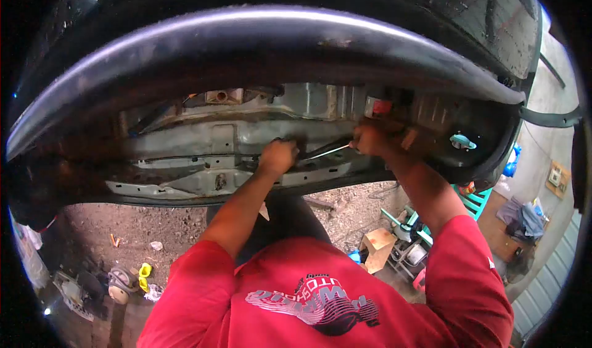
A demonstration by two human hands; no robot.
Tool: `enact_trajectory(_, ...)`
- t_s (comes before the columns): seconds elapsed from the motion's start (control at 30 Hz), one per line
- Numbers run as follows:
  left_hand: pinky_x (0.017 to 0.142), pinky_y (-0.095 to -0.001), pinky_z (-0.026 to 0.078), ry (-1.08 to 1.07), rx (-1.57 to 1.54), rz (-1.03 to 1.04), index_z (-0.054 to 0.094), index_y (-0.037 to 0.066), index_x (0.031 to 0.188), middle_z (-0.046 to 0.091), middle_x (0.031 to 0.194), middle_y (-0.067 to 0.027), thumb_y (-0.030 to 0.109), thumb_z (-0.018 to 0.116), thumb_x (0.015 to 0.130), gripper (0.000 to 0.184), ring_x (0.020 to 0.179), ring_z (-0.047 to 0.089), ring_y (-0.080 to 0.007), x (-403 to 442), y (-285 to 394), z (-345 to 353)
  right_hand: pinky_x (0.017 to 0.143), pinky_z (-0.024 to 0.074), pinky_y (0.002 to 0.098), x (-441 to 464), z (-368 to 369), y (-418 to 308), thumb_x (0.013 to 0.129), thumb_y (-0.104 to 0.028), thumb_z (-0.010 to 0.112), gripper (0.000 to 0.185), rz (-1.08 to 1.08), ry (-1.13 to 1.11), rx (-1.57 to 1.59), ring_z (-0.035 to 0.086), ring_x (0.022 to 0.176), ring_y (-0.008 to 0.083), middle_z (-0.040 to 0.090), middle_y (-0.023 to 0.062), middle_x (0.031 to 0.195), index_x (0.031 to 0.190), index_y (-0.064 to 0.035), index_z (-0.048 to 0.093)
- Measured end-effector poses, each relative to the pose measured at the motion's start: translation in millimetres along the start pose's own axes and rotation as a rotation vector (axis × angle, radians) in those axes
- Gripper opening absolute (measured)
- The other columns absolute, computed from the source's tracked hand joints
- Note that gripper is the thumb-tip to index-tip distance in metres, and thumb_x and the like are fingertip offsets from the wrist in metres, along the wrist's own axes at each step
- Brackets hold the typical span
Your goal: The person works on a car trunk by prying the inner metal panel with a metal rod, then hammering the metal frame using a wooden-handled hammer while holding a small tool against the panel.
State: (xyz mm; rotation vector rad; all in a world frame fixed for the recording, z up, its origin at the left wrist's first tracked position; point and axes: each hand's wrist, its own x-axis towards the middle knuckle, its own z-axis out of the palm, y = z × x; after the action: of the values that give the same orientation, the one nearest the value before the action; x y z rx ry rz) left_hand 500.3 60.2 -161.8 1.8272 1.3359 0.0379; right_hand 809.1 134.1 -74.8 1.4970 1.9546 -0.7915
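My right hand [371, 139] is closed round the end of a thin metal rod that looks like a screwdriver [328, 152]. The shaft slants down to the left, toward my left hand. My left hand [279, 156] is curled with the fingers closed at a dark strip along the grey metal panel [253, 137] of a car body; what it grips, if anything, is hidden. A dark length [336, 144], like a hose or trim, runs just above the shaft. Both hands are inside the opening under a dark, curved car panel [296, 45].
Stony ground [117, 224] lies below the car. At lower right are a cardboard box [377, 247], a green plastic chair [475, 203] and a heap of cloth [523, 217]. A yellow object [145, 277] lies at lower left. A light-blue part [462, 141] shows inside the right end.
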Motion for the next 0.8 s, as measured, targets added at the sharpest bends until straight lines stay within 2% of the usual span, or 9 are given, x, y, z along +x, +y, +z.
enact_trajectory(0.07, 0.085, -0.0500, 0.054, -0.064, 0.005, 0.000, 0.070, 0.011, 0.098, 0.073, 0.094, -0.0143, 0.034, 0.063, 0.095, 0.024, 0.096, 0.067, -0.0363, -1.5, -2.3, -0.5, 0.081, 0.0534, 0.0450, 11.7, 2.4, -0.6, 0.079, -0.034, 0.085, 0.033, 0.058, -0.067, 0.144, 0.067, 0.091, 0.0345, 0.068, 0.0164, 0.093, 0.088, -0.0040, 0.073)
enact_trajectory(0.17, 0.085, -0.0500, 0.054, -0.020, -0.072, -0.015, 0.070, 0.011, 0.099, 0.073, 0.093, -0.0147, 0.035, 0.062, 0.096, 0.026, 0.096, 0.067, -0.0371, -3.6, -4.8, 1.8, 0.078, 0.0533, 0.0444, 37.3, 6.6, 1.9, 0.076, -0.029, 0.087, 0.030, -0.004, -0.227, 0.045, 0.067, 0.087, 0.0329, 0.068, 0.0170, 0.086, 0.082, -0.0036, 0.072)
enact_trajectory(0.27, 0.085, -0.0505, 0.054, -0.059, -0.035, -0.033, 0.070, 0.010, 0.099, 0.073, 0.094, -0.0157, 0.034, 0.062, 0.096, 0.026, 0.097, 0.067, -0.0375, -1.3, -4.7, 6.1, 0.075, 0.0525, 0.0448, 22.3, 10.2, 11.8, 0.077, -0.032, 0.086, 0.032, -0.229, -0.017, -0.048, 0.067, 0.081, 0.0315, 0.069, 0.0174, 0.082, 0.083, -0.0032, 0.073)
enact_trajectory(0.3, 0.085, -0.0505, 0.054, -0.070, -0.045, -0.038, 0.070, 0.010, 0.099, 0.073, 0.094, -0.0157, 0.034, 0.062, 0.096, 0.026, 0.097, 0.067, -0.0375, -8.0, -4.4, 12.1, 0.075, 0.0525, 0.0448, 16.1, 12.7, 8.2, 0.077, -0.032, 0.086, 0.032, -0.228, -0.033, -0.046, 0.067, 0.081, 0.0315, 0.069, 0.0174, 0.082, 0.083, -0.0032, 0.073)
enact_trajectory(0.37, 0.084, -0.0514, 0.055, -0.004, 0.005, 0.040, 0.070, 0.010, 0.100, 0.073, 0.094, -0.0166, 0.034, 0.061, 0.097, 0.026, 0.095, 0.067, -0.0375, -1.9, -8.5, 9.2, 0.073, 0.0515, 0.0456, 17.6, -0.1, 0.5, 0.077, -0.034, 0.086, 0.035, 0.021, -0.233, -0.128, 0.066, 0.076, 0.0315, 0.069, 0.0168, 0.077, 0.085, -0.0028, 0.074)
enact_trajectory(0.47, 0.083, -0.0521, 0.055, -0.059, -0.009, -0.034, 0.071, 0.010, 0.101, 0.073, 0.095, -0.0171, 0.034, 0.061, 0.097, 0.026, 0.094, 0.068, -0.0374, -4.5, 2.1, -13.1, 0.072, 0.0507, 0.0461, -8.4, 20.8, 8.9, 0.078, -0.041, 0.085, 0.040, -0.018, 0.005, 0.151, 0.067, 0.077, 0.0316, 0.068, 0.0173, 0.077, 0.084, -0.0028, 0.074)
enact_trajectory(0.53, 0.082, -0.0522, 0.055, -0.072, 0.003, -0.024, 0.071, 0.010, 0.101, 0.073, 0.095, -0.0170, 0.033, 0.061, 0.097, 0.026, 0.094, 0.068, -0.0376, -8.5, -0.5, -4.9, 0.073, 0.0510, 0.0456, -4.7, 63.2, 30.1, 0.079, -0.042, 0.084, 0.041, 0.021, -0.044, 0.133, 0.066, 0.077, 0.0320, 0.068, 0.0174, 0.078, 0.084, -0.0028, 0.074)
enact_trajectory(0.67, 0.084, -0.0523, 0.056, -0.037, -0.034, -0.051, 0.071, 0.009, 0.101, 0.073, 0.095, -0.0171, 0.032, 0.063, 0.096, 0.025, 0.096, 0.069, -0.0378, -1.3, 0.9, -9.4, 0.075, 0.0520, 0.0457, -8.7, 15.3, 3.0, 0.082, -0.046, 0.081, 0.045, -0.052, -0.115, -0.159, 0.067, 0.079, 0.0325, 0.069, 0.0176, 0.082, 0.085, -0.0022, 0.075)
enact_trajectory(0.8, 0.084, -0.0518, 0.056, 0.015, -0.069, -0.028, 0.071, 0.010, 0.101, 0.073, 0.094, -0.0170, 0.033, 0.062, 0.096, 0.025, 0.097, 0.069, -0.0373, -5.5, -2.1, -5.2, 0.078, 0.0523, 0.0472, 6.1, 9.3, -3.1, 0.083, -0.046, 0.080, 0.043, -0.032, -0.047, -0.106, 0.068, 0.083, 0.0328, 0.070, 0.0175, 0.085, 0.086, -0.0030, 0.075)
